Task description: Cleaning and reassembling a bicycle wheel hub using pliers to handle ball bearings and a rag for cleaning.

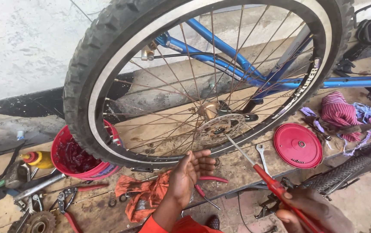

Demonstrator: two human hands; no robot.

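Note:
A bicycle wheel (pixel 86 86) with a knobbly black tyre and white rim fills the middle, mounted in a blue frame (pixel 220 47). At its hub sits a perforated brake disc (pixel 220 126). My right hand (pixel 314 209) grips a red-handled screwdriver (pixel 276 185) whose metal shaft reaches up to the disc. My left hand (pixel 189 172) is raised just below the rim, palm up, fingers loosely curled, holding nothing, its wrist in an orange sleeve.
A red bucket (pixel 62 142) stands behind the tyre at left. Pliers (pixel 67 207), a sprocket (pixel 41 222), an orange rag (pixel 144 194), a spanner (pixel 262 155), a red round lid (pixel 297 146), striped cloth (pixel 338 110) and a spare tyre (pixel 345 170) lie around.

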